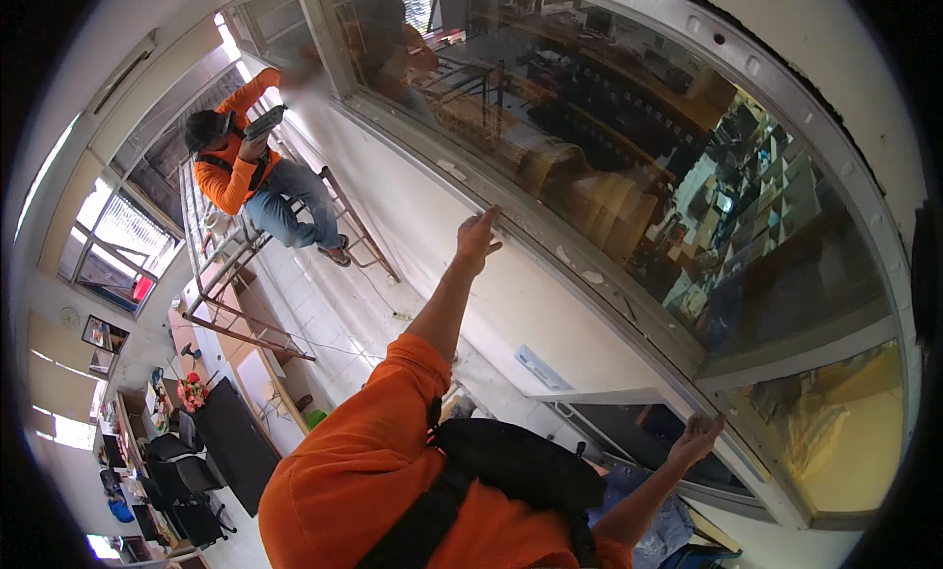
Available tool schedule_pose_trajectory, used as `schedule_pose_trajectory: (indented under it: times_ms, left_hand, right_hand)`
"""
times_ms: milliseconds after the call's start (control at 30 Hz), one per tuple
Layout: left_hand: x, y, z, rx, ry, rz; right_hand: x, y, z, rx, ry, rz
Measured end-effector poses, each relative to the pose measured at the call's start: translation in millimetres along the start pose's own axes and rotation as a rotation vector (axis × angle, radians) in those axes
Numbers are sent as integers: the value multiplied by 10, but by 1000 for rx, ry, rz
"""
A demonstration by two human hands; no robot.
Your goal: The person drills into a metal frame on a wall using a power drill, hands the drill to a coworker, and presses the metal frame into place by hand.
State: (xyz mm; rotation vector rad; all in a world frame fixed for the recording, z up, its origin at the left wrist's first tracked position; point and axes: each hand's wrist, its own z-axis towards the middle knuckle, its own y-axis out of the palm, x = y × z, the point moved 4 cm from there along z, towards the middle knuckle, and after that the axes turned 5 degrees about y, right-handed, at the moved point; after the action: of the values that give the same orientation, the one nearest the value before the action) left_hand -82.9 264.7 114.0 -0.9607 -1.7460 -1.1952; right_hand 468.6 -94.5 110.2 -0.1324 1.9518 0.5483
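Observation:
A long pale metal strip (pixel 601 309) runs along the wall just below the window frame (pixel 638 307). My left hand (pixel 475 241) grips the strip's edge, fingertips over its upper side and thumb lower down. Farther right, my right hand (pixel 696 440) holds the same strip near its right end, fingers bent upward at the edge. Behind the window glass (pixel 550 88) a room shows, mixed with reflections. A person in an orange top (pixel 233 157) sits at the far left, holding a dark power drill (pixel 265 123) toward the wall; the area by their raised hand is blurred.
Metal scaffolding (pixel 236 274) stands beside the other person. A cable (pixel 344 351) crosses the tiled floor (pixel 329 314). Desks, a black panel (pixel 231 441) and office chairs (pixel 182 461) fill the lower left. Below the strip is a dark opening (pixel 629 432).

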Motion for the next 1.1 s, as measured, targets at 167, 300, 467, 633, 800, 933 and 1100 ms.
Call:
schedule_pose_trajectory:
  times_ms: [167, 300, 467, 633, 800, 933, 1100]
  left_hand:
    - [-136, -83, -92, -73, 26, -185]
    - [-107, -175, -132, -22, 37, -111]
    - [24, -44, -136, 36, 11, -11]
    - [103, 48, -182, 53, -26, 36]
    - [146, -8, -194, -20, -54, 7]
    - [172, 12, -206, -13, -82, 17]
    - [194, 29, -203, 51, -53, 7]
  right_hand:
    - [351, -265, 161, -134, -75, 192]
    - [185, -77, -2, -71, -13, 41]
    - [-67, 227, -339, -42, -100, -126]
    - [88, -1, -13, -24, -138, -280]
    - [16, 105, -145, 10, -285, -383]
    - [20, 79, -125, 29, -283, -431]
    - [-56, 163, -139, 107, -216, -445]
